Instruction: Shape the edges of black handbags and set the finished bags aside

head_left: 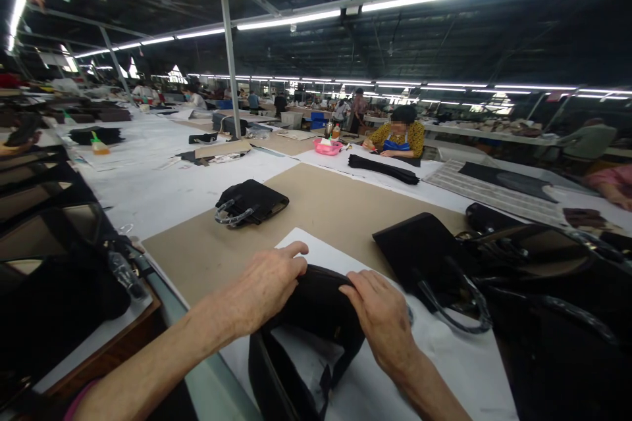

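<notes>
While both hands work at the near edge of the table, the black fabric bag piece stands as an open loop on a white sheet, itself lying over a beige sheet. The left hand has its fingers curled on the rim's left end, and the right hand pinches the other end, thumb towards the wearer (the far-side fingers are partly hidden). To shape the rim well, I would keep the pull even between both grips, work along the seam in short pinches, and let the white sheet bear the lower part so that nothing twists. Farther in lies a folded black handbag with plastic-wrapped handles; more black bags crowd the table's right side. No brand or label can be read; a tiny pale mark inside the piece is too small to make out.
</notes>
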Action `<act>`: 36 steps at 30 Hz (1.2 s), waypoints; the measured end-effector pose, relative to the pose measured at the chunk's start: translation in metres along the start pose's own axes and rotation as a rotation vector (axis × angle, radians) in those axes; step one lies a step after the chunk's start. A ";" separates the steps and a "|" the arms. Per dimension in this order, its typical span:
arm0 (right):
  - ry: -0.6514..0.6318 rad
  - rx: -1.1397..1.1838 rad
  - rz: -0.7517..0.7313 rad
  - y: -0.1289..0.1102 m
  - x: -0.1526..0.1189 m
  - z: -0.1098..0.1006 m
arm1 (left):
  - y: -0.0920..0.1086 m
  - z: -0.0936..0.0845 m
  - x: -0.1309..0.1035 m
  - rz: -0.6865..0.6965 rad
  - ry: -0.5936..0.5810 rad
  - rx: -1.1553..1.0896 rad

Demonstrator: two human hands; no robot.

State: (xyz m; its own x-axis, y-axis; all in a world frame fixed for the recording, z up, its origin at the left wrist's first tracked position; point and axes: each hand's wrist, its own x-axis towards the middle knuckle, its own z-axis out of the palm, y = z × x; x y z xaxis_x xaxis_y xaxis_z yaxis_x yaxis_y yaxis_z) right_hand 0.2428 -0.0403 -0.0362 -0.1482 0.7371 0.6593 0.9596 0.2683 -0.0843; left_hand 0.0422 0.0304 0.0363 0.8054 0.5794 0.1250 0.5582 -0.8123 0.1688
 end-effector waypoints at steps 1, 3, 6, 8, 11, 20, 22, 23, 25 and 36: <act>0.000 -0.004 0.002 0.000 -0.001 0.001 | 0.003 -0.001 0.003 0.006 -0.018 0.021; -0.002 0.004 0.004 0.001 -0.002 0.001 | 0.010 -0.002 0.008 0.012 -0.038 0.072; -0.023 0.048 0.021 0.002 -0.004 0.001 | 0.017 -0.002 0.015 0.015 -0.048 0.130; -0.050 0.085 0.055 0.003 -0.004 0.000 | 0.018 -0.001 0.017 0.022 -0.067 0.120; -0.104 0.125 0.115 0.002 -0.002 -0.003 | 0.017 0.001 0.016 0.027 -0.077 0.071; -0.137 0.158 0.199 -0.001 0.000 -0.003 | 0.010 -0.002 0.003 0.120 -0.059 -0.133; -0.132 0.170 0.201 0.000 -0.001 -0.002 | 0.009 -0.002 0.001 0.108 -0.010 -0.143; -0.126 0.173 0.201 0.000 -0.001 -0.002 | 0.010 -0.002 0.001 0.110 0.011 -0.129; -0.116 0.176 0.203 0.000 -0.001 -0.001 | 0.013 -0.002 0.003 0.124 0.039 -0.057; -0.139 0.243 0.193 0.002 -0.002 -0.008 | 0.029 0.010 0.027 0.141 -0.028 0.055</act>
State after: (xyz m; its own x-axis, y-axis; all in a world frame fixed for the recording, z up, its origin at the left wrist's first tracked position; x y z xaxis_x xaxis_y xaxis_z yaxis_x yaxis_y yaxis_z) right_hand 0.2469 -0.0459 -0.0320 -0.0166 0.8619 0.5068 0.8907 0.2430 -0.3841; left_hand 0.0823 0.0224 0.0350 0.8814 0.4578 0.1164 0.4487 -0.8884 0.0971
